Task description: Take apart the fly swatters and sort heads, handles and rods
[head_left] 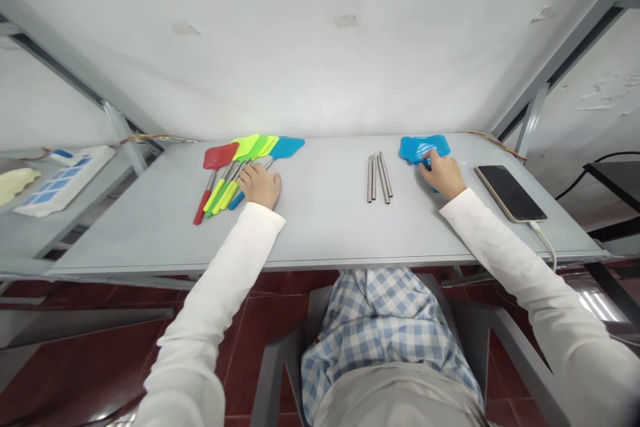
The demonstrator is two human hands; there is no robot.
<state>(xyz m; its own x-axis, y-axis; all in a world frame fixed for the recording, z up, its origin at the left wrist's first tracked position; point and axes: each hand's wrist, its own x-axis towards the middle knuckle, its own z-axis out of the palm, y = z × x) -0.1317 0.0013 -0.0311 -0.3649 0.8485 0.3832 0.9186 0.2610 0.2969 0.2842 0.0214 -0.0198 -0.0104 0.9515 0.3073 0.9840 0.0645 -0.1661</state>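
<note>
The left hand (260,185) lies flat on the table (325,227), fingers loosely bent. It rests on the handles of the swatters (247,157). It does not seem to grip any of them. The swatters lie side by side in a fan: one red, a few yellow and green, and one blue on the right. Their heads point to the back wall. The right hand (443,173) is far over on the other side of the table. Its fingers are curled onto the near edge of the blue heads (424,147), a small pile of blue swatter tops with no sticks. I cannot tell if it is pinching one or just touching. Between the two hands lie the rods (379,177), thin metal sticks close together, and no hand touches them. A phone (509,192) lies just to the right of the right hand, face up, with a white cable (545,241) plugged in. A keypad (63,180) sits on a shelf off to the left.
</note>
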